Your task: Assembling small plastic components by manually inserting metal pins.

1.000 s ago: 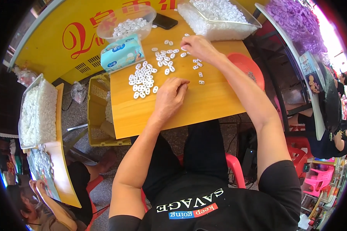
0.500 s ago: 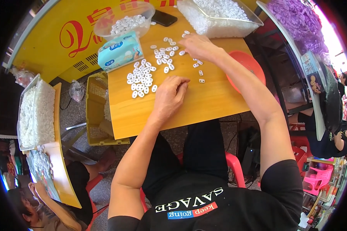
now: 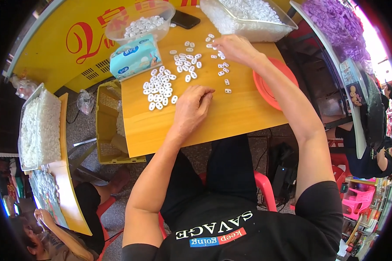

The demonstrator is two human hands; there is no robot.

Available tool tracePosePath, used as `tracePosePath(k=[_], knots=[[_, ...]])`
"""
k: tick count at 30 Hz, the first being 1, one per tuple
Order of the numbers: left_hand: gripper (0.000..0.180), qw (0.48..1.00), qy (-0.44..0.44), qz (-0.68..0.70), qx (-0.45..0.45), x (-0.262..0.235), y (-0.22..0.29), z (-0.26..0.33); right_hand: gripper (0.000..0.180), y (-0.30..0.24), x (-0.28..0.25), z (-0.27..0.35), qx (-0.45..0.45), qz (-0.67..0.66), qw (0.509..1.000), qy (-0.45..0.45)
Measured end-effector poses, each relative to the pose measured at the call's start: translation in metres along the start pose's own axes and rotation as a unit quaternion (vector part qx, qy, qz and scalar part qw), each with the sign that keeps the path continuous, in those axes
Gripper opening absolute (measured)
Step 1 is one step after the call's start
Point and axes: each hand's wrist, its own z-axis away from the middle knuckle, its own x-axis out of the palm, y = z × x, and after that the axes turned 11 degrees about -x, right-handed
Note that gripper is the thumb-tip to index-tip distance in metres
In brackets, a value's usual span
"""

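1. My left hand (image 3: 191, 106) rests palm down on the wooden table (image 3: 239, 113), fingers curled loosely with the tips on the tabletop; I cannot tell if anything is pinched under them
2. Just to the left of that hand lies a dense cluster of small white oval beads (image 3: 159, 87), packed side by side in rough rows, the nearest bead just beside my fingertips
3. My right hand (image 3: 231, 47) is stretched out farther up the table, fingers bent down onto the scattered white pieces (image 3: 222, 69) there; it looks to be touching one or two at the fingertips, but I cannot tell whether it grips any
4. A second loose group of beads (image 3: 187, 61) sits between the two hands, spread wider than the packed cluster
5. A light blue tissue packet (image 3: 135, 61) lies at the table's left edge, just beside the packed cluster
6. Behind the packet stands a clear plastic bowl (image 3: 117, 30) holding more white beads, and a black phone (image 3: 185, 19) lies beside it
7. A large clear tray (image 3: 265, 31) heaped with white pieces sits at the far right, close to my right hand
8. A red plate (image 3: 270, 91) pokes out under my right forearm at the table's right edge
9. On the floor to the left stands a yellow crate (image 3: 104, 126), and beyond it a tray (image 3: 39, 126) of white pieces on another table
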Motion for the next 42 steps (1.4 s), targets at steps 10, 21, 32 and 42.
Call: tracePosePath(k=[10,21,32,42], knots=[[0.012,1.0,0.003,0.02,0.001,0.002,0.004,0.0,0.025,-0.019,0.018,0.046,-0.061,0.024,0.998,0.023],[0.012,1.0,0.002,0.016,-0.001,0.002,0.0,0.0,0.018,0.006,0.002,0.061,-0.046,-0.064,0.994,0.081],[0.011,1.0,0.002,0.012,-0.003,0.001,0.002,0.001,0.014,-0.01,0.023,0.059,-0.003,-0.041,0.992,0.119],[0.011,1.0,0.0,0.011,-0.005,0.002,0.001,0.001,0.015,-0.015,0.03,0.052,-0.001,-0.074,0.988,0.138]])
